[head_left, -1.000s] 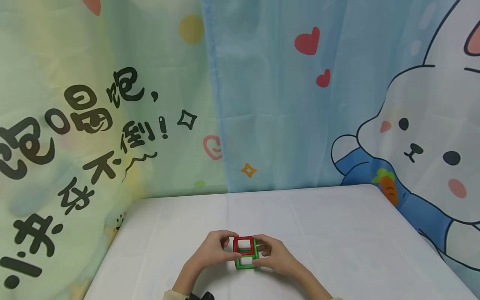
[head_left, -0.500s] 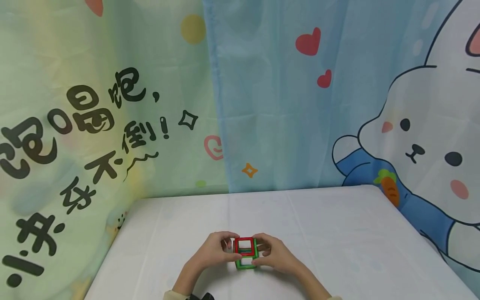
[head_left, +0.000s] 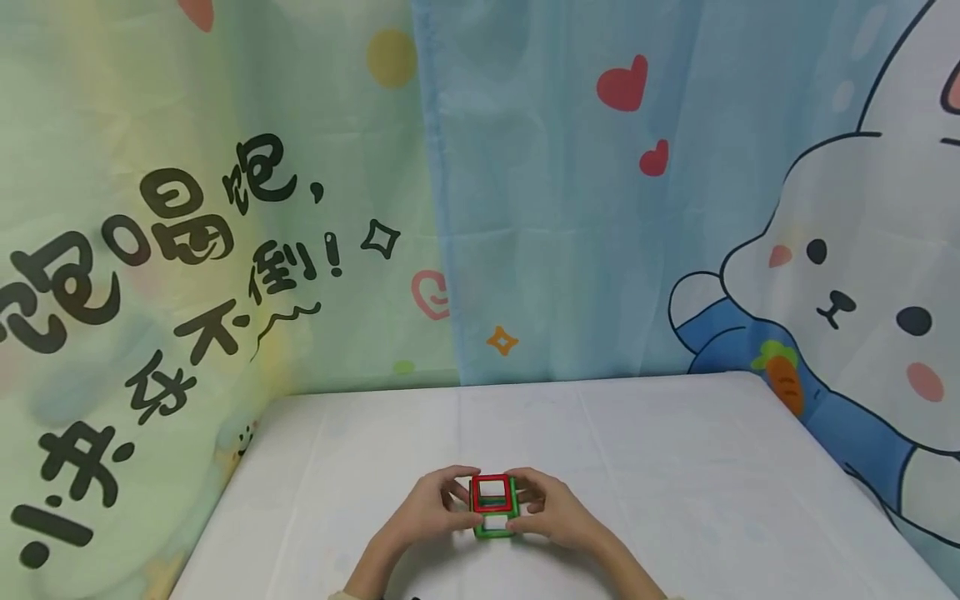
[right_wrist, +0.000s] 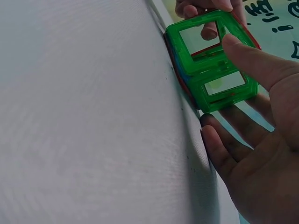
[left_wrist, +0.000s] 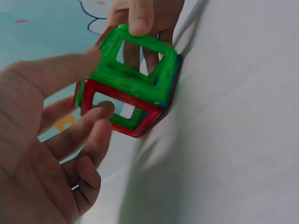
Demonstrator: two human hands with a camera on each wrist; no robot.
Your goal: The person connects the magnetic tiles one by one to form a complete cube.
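Note:
A small cube of red and green magnetic frame tiles point(head_left: 493, 505) stands on the white table point(head_left: 675, 467) near its front edge. My left hand point(head_left: 438, 505) holds its left side and my right hand point(head_left: 549, 510) its right side. In the left wrist view the left hand point(left_wrist: 56, 140) has its thumb on a green tile of the cube point(left_wrist: 126, 79) and fingers on a red face. The right hand's fingertips point(left_wrist: 140, 16) hold the far edge. In the right wrist view the right hand point(right_wrist: 261, 140) lays its thumb on the cube point(right_wrist: 196, 65).
Printed cloth backdrops hang close behind and left of the table: green with black characters point(head_left: 187, 233), blue with hearts point(head_left: 570, 208), and a cartoon rabbit point(head_left: 847, 275) on the right. The table's white cloth spreads bare to the back and right.
Both hands and the cube stay in the same place. Only the head view has drifted slightly.

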